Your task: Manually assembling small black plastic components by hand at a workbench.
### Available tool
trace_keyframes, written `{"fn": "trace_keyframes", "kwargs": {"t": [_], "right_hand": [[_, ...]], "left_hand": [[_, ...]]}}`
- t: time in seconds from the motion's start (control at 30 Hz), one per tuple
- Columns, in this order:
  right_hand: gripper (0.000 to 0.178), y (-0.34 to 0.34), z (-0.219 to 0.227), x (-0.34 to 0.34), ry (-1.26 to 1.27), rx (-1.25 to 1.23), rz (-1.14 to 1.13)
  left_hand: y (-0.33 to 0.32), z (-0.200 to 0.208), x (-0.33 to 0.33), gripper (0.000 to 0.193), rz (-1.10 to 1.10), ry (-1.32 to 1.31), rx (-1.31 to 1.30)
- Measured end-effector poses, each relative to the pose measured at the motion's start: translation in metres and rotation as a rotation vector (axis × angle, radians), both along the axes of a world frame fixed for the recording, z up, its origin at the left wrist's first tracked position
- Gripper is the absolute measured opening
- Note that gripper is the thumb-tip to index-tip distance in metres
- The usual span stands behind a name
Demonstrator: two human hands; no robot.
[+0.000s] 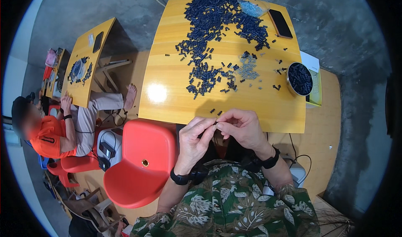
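Both hands pinch one small dark part at the table edge.
Your left hand (193, 137) and right hand (243, 128) clamp the part (216, 124) by fingertips; it looks light, stiff; grip its ends above the table (167, 75).

The near strip of the counter (167, 107) lies bare along its front edge, with open surface to the left of the dark blue pieces (209, 36). That heap spreads across the far middle and trails down toward the centre, blocking a straight reach. To the right stand a metal bowl (300, 78), a small grey pile (248, 67), a phone (280, 23) and a clear dish (252, 4). A red chair (140, 166) crowds the left side below the counter.
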State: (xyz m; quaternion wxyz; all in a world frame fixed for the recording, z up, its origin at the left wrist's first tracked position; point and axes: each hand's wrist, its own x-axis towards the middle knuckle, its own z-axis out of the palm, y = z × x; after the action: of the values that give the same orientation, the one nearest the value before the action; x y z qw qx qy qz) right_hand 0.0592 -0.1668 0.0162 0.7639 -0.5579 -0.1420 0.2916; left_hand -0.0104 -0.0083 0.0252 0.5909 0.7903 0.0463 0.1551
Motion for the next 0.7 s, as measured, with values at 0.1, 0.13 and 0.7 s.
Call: {"fn": "trace_keyframes", "kwargs": {"t": [0.1, 0.13, 0.7], "right_hand": [[0.009, 0.001, -0.003, -0.002, -0.081, -0.091, -0.013], [0.008, 0.001, -0.004, -0.003, -0.105, -0.117, -0.022], [0.009, -0.003, -0.016, 0.001, -0.2, -0.156, -0.075]], "left_hand": [[0.003, -0.002, 0.0, 0.017, -0.016, 0.025, 0.105], [0.005, -0.008, -0.001, 0.016, -0.035, 0.032, 0.087], [-0.002, -0.037, 0.0, 0.011, -0.032, 0.154, -0.128]]}}
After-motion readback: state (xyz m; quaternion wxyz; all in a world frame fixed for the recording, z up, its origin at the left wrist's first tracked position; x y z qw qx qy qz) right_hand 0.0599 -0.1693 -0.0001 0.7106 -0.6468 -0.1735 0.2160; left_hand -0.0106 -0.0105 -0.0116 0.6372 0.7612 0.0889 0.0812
